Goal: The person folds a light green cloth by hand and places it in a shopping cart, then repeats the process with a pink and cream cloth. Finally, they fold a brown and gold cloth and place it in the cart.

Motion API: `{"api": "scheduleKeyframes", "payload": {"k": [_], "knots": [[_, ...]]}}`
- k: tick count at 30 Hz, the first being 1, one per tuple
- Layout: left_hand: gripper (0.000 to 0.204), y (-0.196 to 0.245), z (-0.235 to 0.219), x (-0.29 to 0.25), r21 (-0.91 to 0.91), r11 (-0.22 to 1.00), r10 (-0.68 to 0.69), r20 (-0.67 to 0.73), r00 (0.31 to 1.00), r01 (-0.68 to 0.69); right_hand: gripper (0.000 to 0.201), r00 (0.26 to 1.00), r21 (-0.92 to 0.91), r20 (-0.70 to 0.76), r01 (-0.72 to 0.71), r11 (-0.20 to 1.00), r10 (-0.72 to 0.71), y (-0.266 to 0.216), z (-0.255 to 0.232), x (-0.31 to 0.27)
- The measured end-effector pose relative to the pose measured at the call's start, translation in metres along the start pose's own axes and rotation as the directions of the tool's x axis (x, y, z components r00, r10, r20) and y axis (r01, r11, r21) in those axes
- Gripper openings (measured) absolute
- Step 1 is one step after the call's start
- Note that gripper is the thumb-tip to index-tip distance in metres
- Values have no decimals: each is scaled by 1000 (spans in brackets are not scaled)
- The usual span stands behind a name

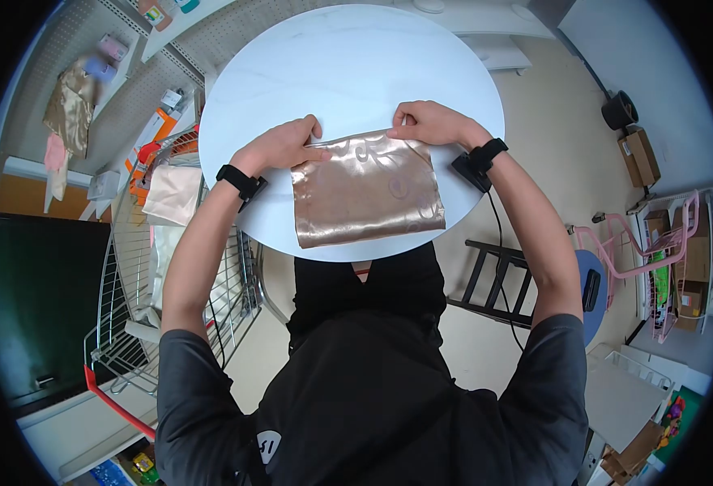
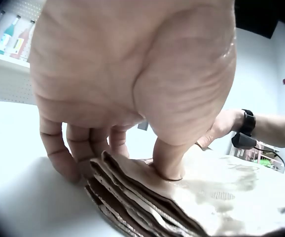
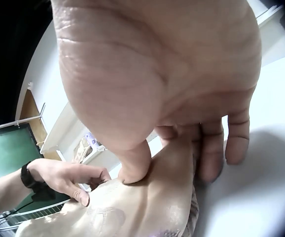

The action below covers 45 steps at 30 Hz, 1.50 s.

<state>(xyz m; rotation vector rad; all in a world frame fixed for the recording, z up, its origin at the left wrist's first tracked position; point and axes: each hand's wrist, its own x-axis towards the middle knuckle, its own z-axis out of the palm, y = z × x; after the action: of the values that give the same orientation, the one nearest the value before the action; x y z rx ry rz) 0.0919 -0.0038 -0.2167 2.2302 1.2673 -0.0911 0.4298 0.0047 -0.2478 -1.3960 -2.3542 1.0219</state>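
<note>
A shiny champagne-coloured satin cloth [image 1: 365, 194], folded into a rectangle with a swirl pattern at its right side, lies on the round white table [image 1: 332, 65]. My left hand [image 1: 279, 147] grips its far left corner, thumb on top and fingers curled down past the far edge. Several stacked layers of the cloth [image 2: 147, 197] show below that thumb in the left wrist view. At the far right part of the edge, my right hand [image 1: 433, 124] pinches the cloth, its thumb [image 3: 135, 165] on the upper face and its fingers behind the raised edge.
A wire shopping cart [image 1: 121, 283] holding pale cloths stands left of the table. Shelves with bottles [image 1: 154, 14] rise at the far left. On the right are a black step stool [image 1: 490, 279] and a pink cart [image 1: 648, 259]. A cable [image 1: 498, 227] hangs from the right wrist.
</note>
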Motion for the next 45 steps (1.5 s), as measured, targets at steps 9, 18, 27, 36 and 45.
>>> {"api": "scheduleKeyframes", "payload": {"k": [9, 18, 27, 36, 45], "knots": [[48, -2, -33, -12, -178, 970, 147, -103, 984, -164, 37, 989, -46, -119, 78, 996, -83, -37, -31, -13], [43, 44, -10, -84, 564, 800, 551, -558, 621, -205, 18, 709, -420, -505, 297, 857, -493, -86, -2, -98], [47, 58, 109, -134, 261, 946, 304, -512, 803, -192, 24, 829, -392, -423, 199, 898, -367, -46, 101, -166], [30, 47, 122, -132, -84, 988, 56, -605, 795, -133, 13, 821, -56, -548, 156, 986, -161, -23, 100, -174], [24, 57, 118, -134, -15, 995, 68, -592, 803, -96, 15, 839, -58, -520, 150, 987, -158, -33, 90, -174]]}}
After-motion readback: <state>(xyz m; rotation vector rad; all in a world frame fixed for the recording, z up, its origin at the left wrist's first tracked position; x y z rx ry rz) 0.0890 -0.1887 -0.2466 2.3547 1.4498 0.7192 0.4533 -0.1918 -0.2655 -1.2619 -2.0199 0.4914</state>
